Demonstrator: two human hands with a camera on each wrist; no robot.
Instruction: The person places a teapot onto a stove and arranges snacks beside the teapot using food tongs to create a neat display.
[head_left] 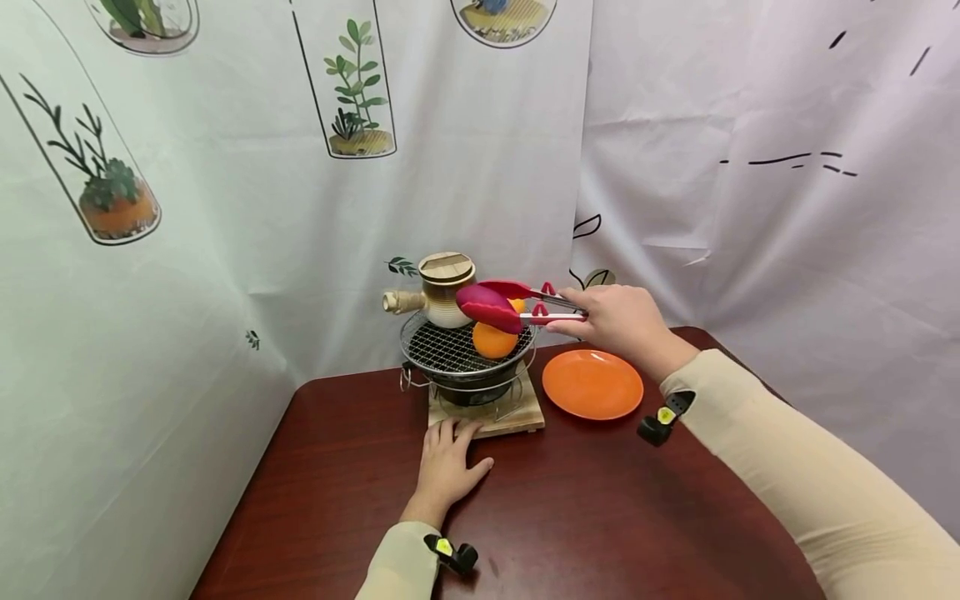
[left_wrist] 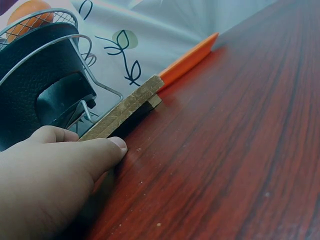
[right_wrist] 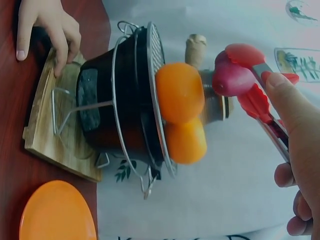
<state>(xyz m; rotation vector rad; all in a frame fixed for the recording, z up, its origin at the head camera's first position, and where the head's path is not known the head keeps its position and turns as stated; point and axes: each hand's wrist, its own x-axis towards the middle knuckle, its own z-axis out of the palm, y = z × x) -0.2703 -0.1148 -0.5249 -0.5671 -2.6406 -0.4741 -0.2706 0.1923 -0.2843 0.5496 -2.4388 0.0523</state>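
My right hand point(head_left: 622, 325) grips red-tipped metal tongs point(head_left: 557, 317) above the right side of a small round grill. Between the tong heads sits a smooth purple-red rounded fruit or vegetable point(right_wrist: 234, 80); its exact kind I cannot tell. Just below it, one orange point(head_left: 494, 342) rests on the wire grate point(head_left: 442, 348), with a second orange point(right_wrist: 186, 142) beside it. My left hand point(head_left: 444, 467) rests at the front edge of the wooden board point(head_left: 528, 408) under the grill, its fingers on the wood and thumb spread out to the side.
At the back of the grate stands a cream-brown pot point(head_left: 442, 300) with a wooden lid and a side handle pointing left. An orange plate point(head_left: 592, 385) lies on the dark red table point(head_left: 585, 508) right of the board. A printed white curtain point(head_left: 480, 183) hangs close behind.
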